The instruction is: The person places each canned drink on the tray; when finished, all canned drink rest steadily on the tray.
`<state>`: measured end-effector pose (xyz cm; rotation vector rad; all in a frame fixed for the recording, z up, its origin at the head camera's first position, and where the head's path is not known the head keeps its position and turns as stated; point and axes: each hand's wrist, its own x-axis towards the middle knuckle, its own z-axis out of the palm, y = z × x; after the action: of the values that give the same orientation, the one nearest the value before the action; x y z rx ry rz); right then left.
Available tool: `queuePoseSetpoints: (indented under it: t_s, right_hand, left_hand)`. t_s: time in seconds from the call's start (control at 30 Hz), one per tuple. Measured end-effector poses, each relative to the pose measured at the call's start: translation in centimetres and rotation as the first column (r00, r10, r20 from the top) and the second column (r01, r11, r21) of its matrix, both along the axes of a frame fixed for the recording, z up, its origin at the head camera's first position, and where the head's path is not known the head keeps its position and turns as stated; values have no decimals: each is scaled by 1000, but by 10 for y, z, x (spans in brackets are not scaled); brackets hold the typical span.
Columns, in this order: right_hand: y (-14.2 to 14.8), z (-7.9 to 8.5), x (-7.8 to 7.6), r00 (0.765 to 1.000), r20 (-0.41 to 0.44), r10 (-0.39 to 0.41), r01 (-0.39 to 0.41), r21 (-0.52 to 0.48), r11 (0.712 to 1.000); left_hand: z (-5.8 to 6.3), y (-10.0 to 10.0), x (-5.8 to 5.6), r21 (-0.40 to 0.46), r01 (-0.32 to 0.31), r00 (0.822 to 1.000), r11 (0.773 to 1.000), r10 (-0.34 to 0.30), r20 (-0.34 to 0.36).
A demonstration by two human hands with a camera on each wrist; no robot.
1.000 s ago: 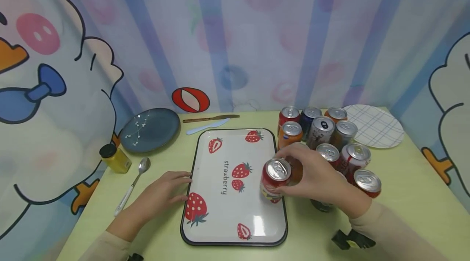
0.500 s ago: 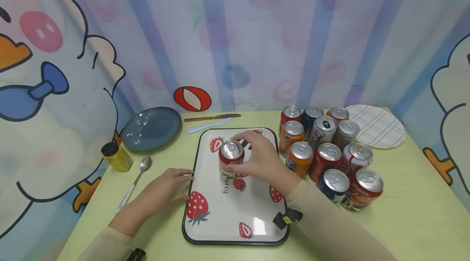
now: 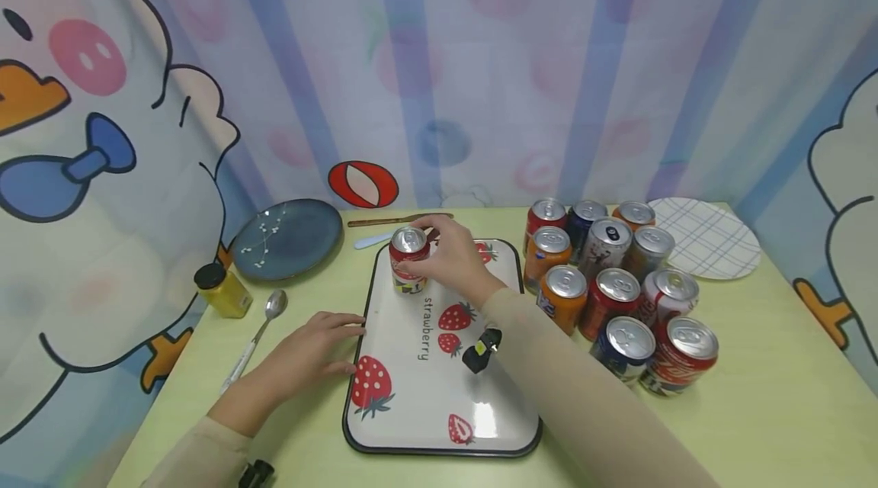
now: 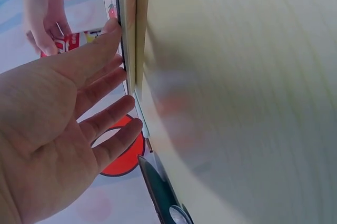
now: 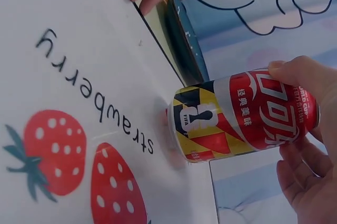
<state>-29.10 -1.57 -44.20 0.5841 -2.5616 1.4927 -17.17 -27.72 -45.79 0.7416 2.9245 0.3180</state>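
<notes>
A red soda can [image 3: 408, 261] with a yellow, black and white pattern near its base stands upright at the far left corner of the white strawberry tray [image 3: 405, 412]. My right hand [image 3: 449, 259] grips its upper part between thumb and fingers; in the right wrist view the can [image 5: 242, 113] has its base close to the tray surface. At the tray's left edge, my left hand [image 3: 312, 354] rests its fingertips on the rim, fingers loosely extended. The left wrist view shows the left hand [image 4: 63, 108] with fingers spread along that edge.
Several soda cans [image 3: 617, 297] stand grouped to the right of the tray, with a checked white plate [image 3: 709, 240] behind them. A dark blue plate [image 3: 291, 240], a yellow jar [image 3: 225, 291] and a spoon [image 3: 257, 335] lie to the left. A brown-handled knife [image 3: 373, 221] lies behind the tray.
My right hand has carried the soda can from the tray's right edge across to its far left corner. The left hand has stayed at the left rim.
</notes>
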Motion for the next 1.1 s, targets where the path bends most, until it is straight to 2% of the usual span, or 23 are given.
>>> queuePoseSetpoints:
  t_s: [0.13, 0.27, 0.43, 0.57, 0.73, 0.87, 1.1]
  right_hand:
    - [-6, -4, -12, 1000, 27, -10, 11, -17, 1000]
    - [-8, -7, -17, 998, 55, -8, 9, -18, 1000]
    - [-12, -8, -18, 998, 50, 27, -28, 27, 999]
    - [-15, -4, -13, 999, 45, 13, -16, 80, 997]
    - [-11, 2, 5, 995, 88, -39, 30, 101, 994]
    - [0, 9, 27, 995, 90, -35, 25, 112, 993]
    - [32, 32, 70, 999, 39, -30, 17, 300, 954]
  left_hand:
    - [0, 1, -1, -9, -9, 1000, 1000, 9, 10]
    - [-1, 3, -2, -16, -6, 1000, 1000, 6, 12]
    - [-1, 4, -2, -34, -17, 1000, 999, 17, 15]
    - [0, 2, -2, -39, -31, 999, 999, 32, 28]
    - [1, 1, -1, -38, -30, 999, 999, 31, 26]
    - [2, 1, 0, -32, -19, 1000, 999, 20, 20]
    - [2, 3, -1, -36, -38, 998, 999, 40, 41]
